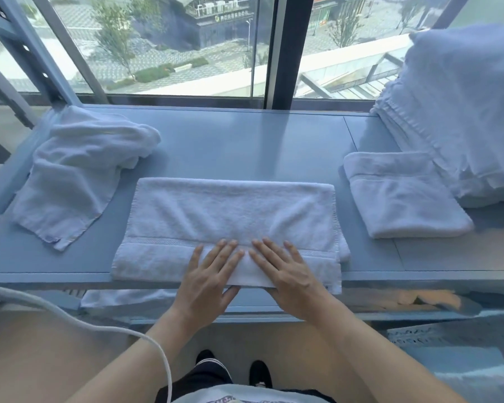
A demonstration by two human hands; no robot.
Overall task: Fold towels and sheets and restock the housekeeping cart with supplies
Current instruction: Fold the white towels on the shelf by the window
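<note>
white towel [230, 216], blue shelf [245, 146]

Counter [245, 146]: smooth painted metal, pale blue, satin sheen with soft reflections.
Towel [230, 222]: white terry cloth, looped matt pile, with a flatter woven band near the front edge and stitched hems.
Folded towel [402, 199]: same white terry, matt.
Crumpled cloth [76, 170]: thinner white fabric, smoother weave, creased.
Stack [454, 112]: white cloth, ribbed edges.
Frame [26, 48]: painted metal, perforated.
Window [172, 45]: clear glossy glass.
Cable [70, 315]: smooth white plastic
</note>
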